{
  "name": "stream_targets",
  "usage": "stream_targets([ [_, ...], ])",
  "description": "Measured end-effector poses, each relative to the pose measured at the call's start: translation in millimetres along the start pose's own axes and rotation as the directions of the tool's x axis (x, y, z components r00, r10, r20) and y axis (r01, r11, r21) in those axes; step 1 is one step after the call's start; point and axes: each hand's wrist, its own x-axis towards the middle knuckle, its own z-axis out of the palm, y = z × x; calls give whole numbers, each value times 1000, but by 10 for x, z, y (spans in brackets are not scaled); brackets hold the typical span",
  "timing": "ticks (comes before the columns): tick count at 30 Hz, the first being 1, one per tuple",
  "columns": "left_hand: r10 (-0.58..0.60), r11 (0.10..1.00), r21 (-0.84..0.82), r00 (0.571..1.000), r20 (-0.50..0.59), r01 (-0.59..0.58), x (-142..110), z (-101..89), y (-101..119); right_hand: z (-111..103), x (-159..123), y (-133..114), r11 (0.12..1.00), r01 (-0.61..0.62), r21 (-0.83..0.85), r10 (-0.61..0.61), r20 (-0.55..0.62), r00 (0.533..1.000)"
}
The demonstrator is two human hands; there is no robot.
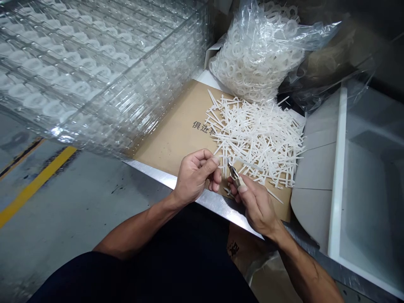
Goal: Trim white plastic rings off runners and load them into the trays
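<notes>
My right hand [255, 204] is closed around a small metal clipper [232, 170], its jaws pointing up and away from me. Just to the left, my left hand [198, 174] is pinched, thumb against forefinger; what lies between the fingertips is too small to make out. A short gap separates the left fingertips from the clipper's jaws. Beyond both hands spreads a loose pile of thin white plastic sticks [259, 139], some with curled ends. The pile lies on a brown cardboard sheet [167, 139] printed with dark characters.
Stacked clear plastic trays [126, 84] holding white rings stand at the left. A clear bag [255, 54] full of translucent rings is behind the pile. On the right is a white-rimmed bin [336, 176]. The table's metal edge [221, 206] runs in front of my body.
</notes>
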Motion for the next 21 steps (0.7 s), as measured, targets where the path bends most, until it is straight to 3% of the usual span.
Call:
stream_targets([
  [11,-8,994,-109,1000,14,10,-43,-157,86,20,48,205,992,-93,80,99,-73,992],
  [14,58,996,-66,998,-10,-59,-192,-241,267,26,23,255,999,-17,34,20,-89,996],
  [16,151,982,114,988,22,-153,-352,-314,494,24,7,308,997,72,-22,-74,-116,991],
  [18,259,875,387,957,131,-290,-528,-383,822,18,-2,377,981,164,-104,-177,-131,975],
  [21,359,575,686,891,279,-447,-686,-466,1451,-1,-13,495,935,264,-238,-300,-128,945],
])
